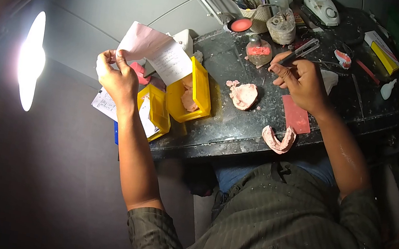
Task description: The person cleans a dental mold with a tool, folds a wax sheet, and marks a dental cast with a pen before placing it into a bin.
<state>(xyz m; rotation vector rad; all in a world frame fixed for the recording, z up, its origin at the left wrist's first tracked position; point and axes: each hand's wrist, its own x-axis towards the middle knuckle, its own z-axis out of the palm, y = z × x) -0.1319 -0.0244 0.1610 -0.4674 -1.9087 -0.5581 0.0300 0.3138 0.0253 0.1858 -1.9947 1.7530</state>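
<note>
My left hand (115, 81) pinches the edge of a white paper sheet (160, 57) with handwriting on it, held up over a yellow box (201, 83). A pinkish cast lies inside that box, partly covered. A second yellow box (159, 111) with papers in it stands beside my left wrist. My right hand (304, 81) is closed on a dark pen (298, 51), raised above the bench. Below it lie a pink wax sheet (295, 113) and a U-shaped dental cast (278, 140) near the front edge. Another dental cast (243, 96) sits between my hands.
A glass spirit lamp (259, 51) stands behind the casts. Farther back are a crusted jar (281, 27), a round red dish (240, 25) and a white device (322, 10). At the right lie a yellow-and-white carton (383, 53) and a small pink-and-white dental piece (342, 59). A bright lamp (35, 61) glows at left.
</note>
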